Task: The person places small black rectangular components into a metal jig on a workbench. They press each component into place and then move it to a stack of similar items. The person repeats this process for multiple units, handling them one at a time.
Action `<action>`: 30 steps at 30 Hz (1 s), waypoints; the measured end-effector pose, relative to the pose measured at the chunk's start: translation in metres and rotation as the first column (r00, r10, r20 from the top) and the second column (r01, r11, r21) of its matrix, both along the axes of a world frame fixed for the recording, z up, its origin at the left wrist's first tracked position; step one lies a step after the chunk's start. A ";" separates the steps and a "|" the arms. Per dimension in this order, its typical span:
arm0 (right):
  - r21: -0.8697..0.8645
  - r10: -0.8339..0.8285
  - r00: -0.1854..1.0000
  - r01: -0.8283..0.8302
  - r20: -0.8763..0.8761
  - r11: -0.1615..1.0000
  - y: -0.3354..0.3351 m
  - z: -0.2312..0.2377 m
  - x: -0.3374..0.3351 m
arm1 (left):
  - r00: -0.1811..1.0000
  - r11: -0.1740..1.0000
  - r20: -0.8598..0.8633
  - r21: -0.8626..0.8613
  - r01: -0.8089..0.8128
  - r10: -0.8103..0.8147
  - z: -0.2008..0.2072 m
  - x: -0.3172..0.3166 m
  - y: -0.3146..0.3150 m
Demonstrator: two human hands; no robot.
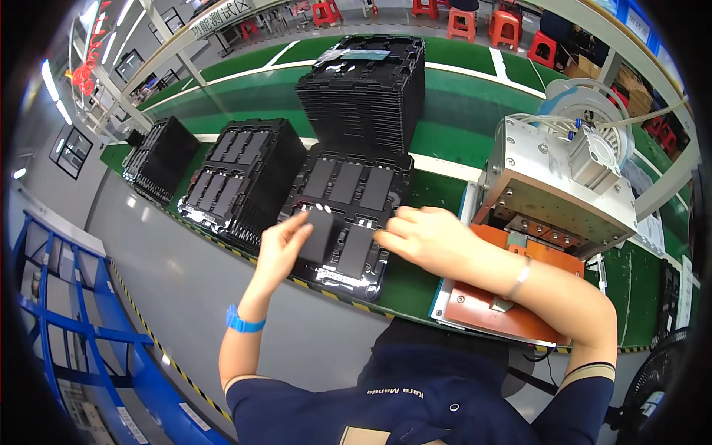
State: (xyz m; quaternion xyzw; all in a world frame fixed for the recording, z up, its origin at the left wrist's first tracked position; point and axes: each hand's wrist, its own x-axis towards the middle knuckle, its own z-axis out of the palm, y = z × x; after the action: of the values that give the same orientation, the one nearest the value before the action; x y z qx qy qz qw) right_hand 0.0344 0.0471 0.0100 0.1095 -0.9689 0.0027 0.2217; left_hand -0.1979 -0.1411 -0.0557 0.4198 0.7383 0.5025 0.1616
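My left hand (280, 248) pinches a flat black battery (320, 234) by its upper left edge. That battery is tilted over the near row of a black plastic tray (348, 285). Beside it, another flat black battery (354, 251) lies in the tray with pale tabs at its top. Farther back in the same tray is a row of similar batteries (345, 183). My right hand (423, 236) is closed at the tray's right edge, its fingertips close to the near right battery. Whatever it may hold is hidden.
Behind the tray rises a tall stack of black trays (363, 104). Two more stacks stand left: a filled one (256, 163) and a farther one (159, 159). A metal press fixture (556, 182) with an orange base (482, 297) stands right on the green bench (460, 141). A black fan (656, 386) is lower right.
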 end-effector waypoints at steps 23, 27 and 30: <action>0.467 0.124 0.976 -0.028 -0.176 0.884 -0.015 -0.005 -0.001 | 0.848 0.778 -0.521 -0.572 -0.260 -0.100 0.062 -0.001 0.013; 0.312 -0.106 0.958 0.189 -0.266 0.931 -0.016 0.018 0.103 | 0.903 0.935 -0.420 -0.348 -0.070 -0.089 0.073 -0.004 0.022; 0.251 -0.320 0.890 0.407 -0.326 0.878 -0.013 0.010 0.159 | 0.971 0.922 -0.128 -0.359 0.145 -0.202 0.075 0.011 0.061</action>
State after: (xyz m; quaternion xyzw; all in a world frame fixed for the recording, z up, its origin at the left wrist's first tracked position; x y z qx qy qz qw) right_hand 0.1934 0.0338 0.0199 -0.0432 -0.9198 -0.2078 0.3300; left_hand -0.1864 -0.0802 0.0194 0.4883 0.7857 0.3122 0.2163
